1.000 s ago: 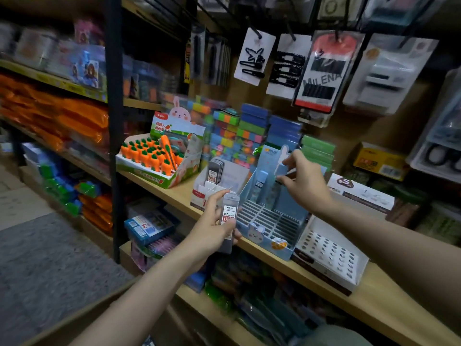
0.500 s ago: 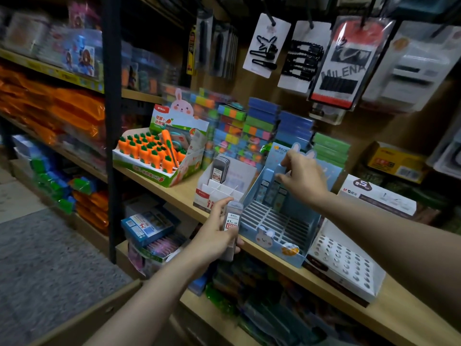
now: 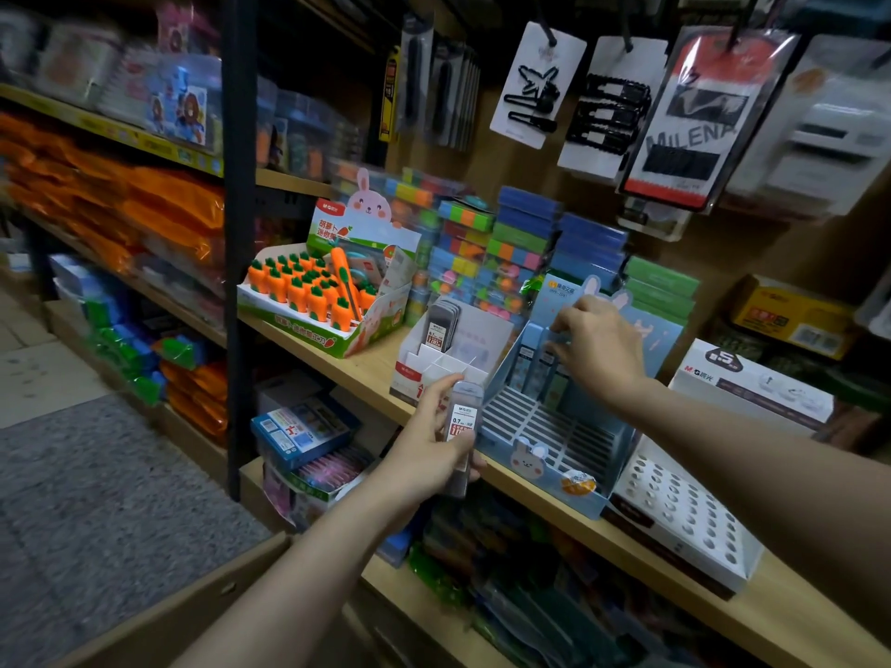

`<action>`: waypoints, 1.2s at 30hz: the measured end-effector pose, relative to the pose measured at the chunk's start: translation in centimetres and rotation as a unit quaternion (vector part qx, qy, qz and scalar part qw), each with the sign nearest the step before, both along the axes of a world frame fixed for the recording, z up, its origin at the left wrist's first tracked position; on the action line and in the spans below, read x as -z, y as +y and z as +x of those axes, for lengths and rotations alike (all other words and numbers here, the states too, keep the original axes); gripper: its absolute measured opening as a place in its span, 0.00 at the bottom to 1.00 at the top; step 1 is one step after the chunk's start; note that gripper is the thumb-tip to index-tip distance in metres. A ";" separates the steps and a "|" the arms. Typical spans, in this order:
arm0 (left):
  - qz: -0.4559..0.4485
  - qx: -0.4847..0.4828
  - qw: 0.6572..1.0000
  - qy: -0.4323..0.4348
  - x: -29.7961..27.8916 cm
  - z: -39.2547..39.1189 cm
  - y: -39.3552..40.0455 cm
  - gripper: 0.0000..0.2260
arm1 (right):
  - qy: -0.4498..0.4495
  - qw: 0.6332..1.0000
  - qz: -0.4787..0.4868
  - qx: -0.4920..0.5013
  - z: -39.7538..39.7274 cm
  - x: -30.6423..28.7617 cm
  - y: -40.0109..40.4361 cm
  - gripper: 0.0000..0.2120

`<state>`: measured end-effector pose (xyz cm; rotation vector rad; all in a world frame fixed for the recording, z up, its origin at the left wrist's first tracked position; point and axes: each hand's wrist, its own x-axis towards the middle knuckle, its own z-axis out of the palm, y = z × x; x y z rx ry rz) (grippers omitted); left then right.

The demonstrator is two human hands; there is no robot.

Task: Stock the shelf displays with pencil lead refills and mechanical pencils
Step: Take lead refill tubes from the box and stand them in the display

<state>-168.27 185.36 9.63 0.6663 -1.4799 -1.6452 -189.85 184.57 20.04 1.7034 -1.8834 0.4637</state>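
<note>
Few slots are filled: the blue rack (image 3: pixel 554 426) at centre holds refills only along its back row, where the right hand (image 3: pixel 600 347) pinches one into place. The left hand (image 3: pixel 426 455) grips a refill case (image 3: pixel 462 426) below. The white box (image 3: pixel 453 359) is mostly bare.

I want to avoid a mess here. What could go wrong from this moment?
1. The blue display box sits at the shelf edge; the right hand working at its back row could push it off.
2. The left hand holds the lead refill pack off the shelf front; a slip would probably drop it to the floor.
</note>
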 end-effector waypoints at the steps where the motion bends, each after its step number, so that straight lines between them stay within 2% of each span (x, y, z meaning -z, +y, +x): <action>1: -0.002 -0.006 1.000 0.013 -0.1 0.1 0.0 0.27 | 0.000 1.000 0.001 0.003 0.1 0.1 -0.1 0.08; 7: -0.011 -0.039 0.998 0.043 -0.8 0.4 -0.1 0.27 | 0.000 0.999 0.017 0.029 0.0 0.4 0.0 0.07; 11: 0.012 -0.056 0.997 0.045 -0.7 0.3 -0.1 0.16 | -0.006 0.999 0.042 0.027 0.5 -0.4 0.5 0.12; 12: 0.010 -0.061 0.997 0.039 -0.7 0.3 -0.2 0.14 | -0.033 0.999 0.018 -0.001 0.9 -0.6 0.8 0.15; 14: 0.000 -0.068 0.997 0.032 -0.7 0.4 -0.4 0.10 | -0.155 0.984 -0.011 -0.089 2.6 -0.8 1.5 0.16; 16: 0.003 -0.067 0.997 0.039 -0.8 0.5 -0.5 0.09 | -0.326 0.927 0.084 -0.167 5.1 -0.7 2.3 0.15; 17: 0.005 -0.064 0.997 0.042 -0.8 0.5 -0.6 0.09 | -0.381 0.892 0.141 -0.197 6.2 -0.3 2.6 0.16; 18: 0.003 -0.061 0.997 0.042 -0.8 0.6 -0.7 0.09 | -0.393 0.876 0.174 -0.219 7.1 0.2 2.8 0.15; 21: -0.019 -0.061 0.998 0.022 -0.9 0.8 -1.0 0.07 | -0.373 0.881 0.178 -0.231 8.2 0.5 2.8 0.10; 23: -0.100 -0.122 0.986 -0.052 -1.1 1.2 -1.4 0.06 | -0.399 0.876 0.157 -0.218 7.5 -0.5 2.0 0.11; 26: -0.269 -0.237 0.908 -0.218 -0.9 2.4 -2.4 0.14 | -0.399 0.899 0.055 -0.170 5.7 -3.0 0.1 0.13; 28: -0.332 -0.232 0.863 -0.300 -0.5 3.2 -3.1 0.20 | -0.336 0.934 -0.008 -0.126 4.7 -4.2 -1.1 0.10; 30: -0.348 -0.197 0.842 -0.363 0.0 3.5 -3.7 0.24 | -0.264 0.959 -0.035 -0.099 4.4 -4.2 -2.0 0.09; 33: -0.332 -0.166 0.849 -0.376 0.7 3.1 -4.4 0.25 | -0.231 0.966 -0.051 -0.107 4.7 -3.0 -3.3 0.09; 36: -0.312 -0.152 0.873 -0.342 0.9 2.4 -4.6 0.25 | -0.213 0.971 -0.042 -0.106 5.0 -1.9 -4.9 0.10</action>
